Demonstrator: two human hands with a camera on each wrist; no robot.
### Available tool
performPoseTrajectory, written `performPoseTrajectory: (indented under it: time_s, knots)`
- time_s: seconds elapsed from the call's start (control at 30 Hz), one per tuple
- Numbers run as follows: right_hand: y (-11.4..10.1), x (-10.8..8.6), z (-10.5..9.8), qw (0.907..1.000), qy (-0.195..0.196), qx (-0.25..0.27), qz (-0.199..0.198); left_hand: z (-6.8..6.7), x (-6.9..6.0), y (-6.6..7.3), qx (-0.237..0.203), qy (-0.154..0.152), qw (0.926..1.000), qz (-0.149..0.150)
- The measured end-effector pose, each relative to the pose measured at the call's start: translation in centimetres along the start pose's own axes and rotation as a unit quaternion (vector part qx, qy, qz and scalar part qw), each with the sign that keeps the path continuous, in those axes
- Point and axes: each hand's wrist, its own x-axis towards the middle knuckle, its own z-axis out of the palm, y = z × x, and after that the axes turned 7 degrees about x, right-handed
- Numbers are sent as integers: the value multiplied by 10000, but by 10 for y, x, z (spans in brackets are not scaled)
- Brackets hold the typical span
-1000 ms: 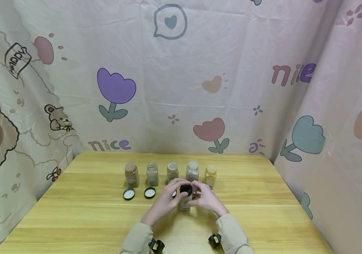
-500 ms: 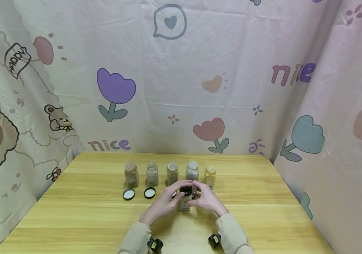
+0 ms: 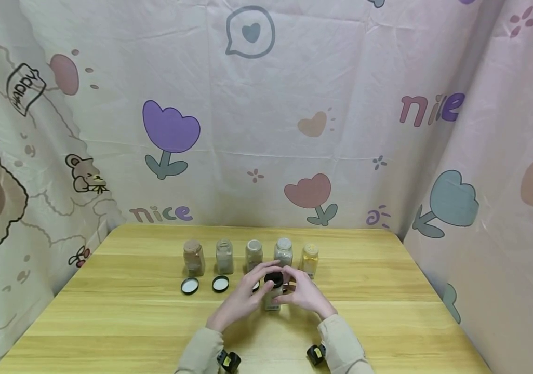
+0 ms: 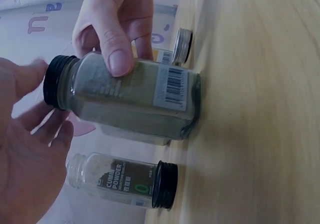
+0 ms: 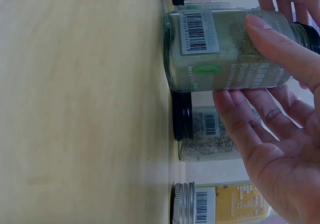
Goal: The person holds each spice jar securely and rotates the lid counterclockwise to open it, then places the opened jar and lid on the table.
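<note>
A glass seasoning jar (image 3: pixel 272 303) of pale green powder stands upright on the table, a barcode label on its side. My right hand (image 3: pixel 305 293) grips its body, thumb on one face (image 5: pixel 262 34) and fingers against the opposite side. At the top, my left hand (image 3: pixel 244 297) pinches the black lid (image 4: pixel 56 82) between thumb and fingers. The lid sits on the jar's neck. Behind it are a jar of grey grains (image 5: pixel 212 129), a yellow jar (image 5: pixel 235 204) and a cumin powder jar (image 4: pixel 120 179).
Lidless jars line the back: brown powder (image 3: pixel 194 259), a greyish jar (image 3: pixel 224 258) and others to the right. Upturned black lids (image 3: pixel 189 286) lie before them, one (image 3: pixel 256 286) partly hidden by my left hand. A silver-rimmed lid (image 5: pixel 184 204) lies before the yellow jar. A patterned curtain (image 3: pixel 257 202) hangs behind.
My left hand's fingers shift slightly around the lid, out and back. My right hand and the jar stay almost still.
</note>
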Motion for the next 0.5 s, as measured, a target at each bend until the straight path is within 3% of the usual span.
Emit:
performPoseTrajectory:
  time_s: [0.17, 0.37, 0.5]
  knots:
    - [-1, 0, 0, 10000, -23, 75, -61, -2, 0, -3, 18, -116, 9998, 175]
    - [-4, -1, 1, 9999, -8, 160, -27, 3, 1, -1, 333, 358, 9988, 24]
    - [-4, -1, 1, 9999, 9, 139, -4, 5, 1, 1, 357, 447, 9983, -148]
